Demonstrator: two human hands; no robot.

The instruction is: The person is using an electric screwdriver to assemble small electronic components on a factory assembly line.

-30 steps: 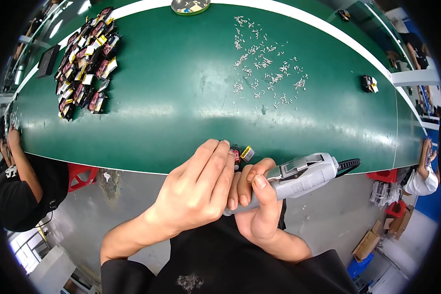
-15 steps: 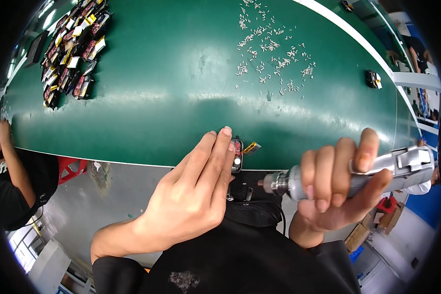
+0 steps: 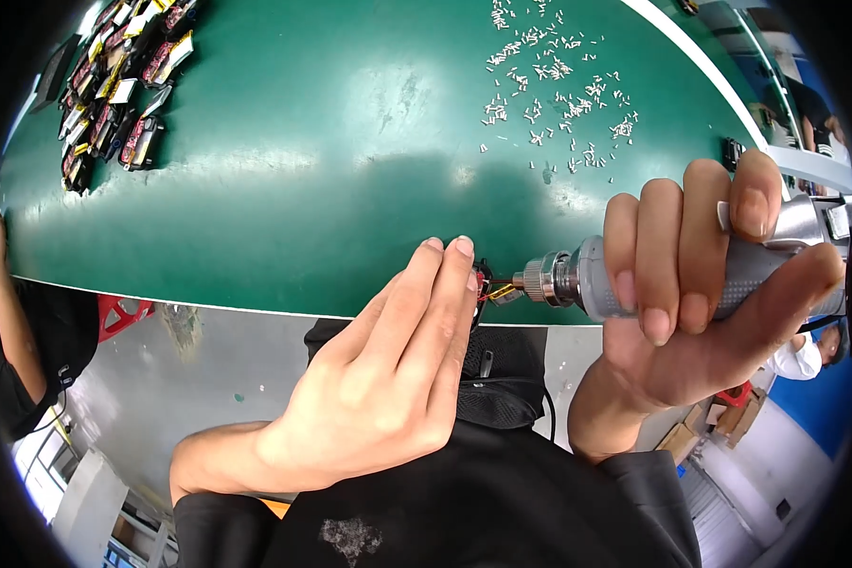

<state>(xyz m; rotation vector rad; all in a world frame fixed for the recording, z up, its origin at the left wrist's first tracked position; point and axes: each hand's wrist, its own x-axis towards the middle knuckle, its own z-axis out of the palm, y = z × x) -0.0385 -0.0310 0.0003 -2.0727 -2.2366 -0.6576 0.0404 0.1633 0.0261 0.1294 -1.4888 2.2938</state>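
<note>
Grey and cylindrical, a power screwdriver [image 3: 592,277] with a ridged metal collar is clamped in a person's right hand [image 3: 696,275] at a glossy green counter's [image 3: 312,189] near edge. At that same edge, a small black casing with a red interior [image 3: 484,275] sits partly behind the left hand [image 3: 379,379], its fingers together, its grip impossible to tell. Small pale slivers [image 3: 556,72] dot the counter's right half; black casings with white-and-yellow parts [image 3: 143,142] crowd its far left.

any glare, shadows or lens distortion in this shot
Head view: pale glare streaks the green tabletop; a soft shadow lies beyond the left hand; fisheye distortion bows the white strip at upper right; the corners fall to black.
</note>
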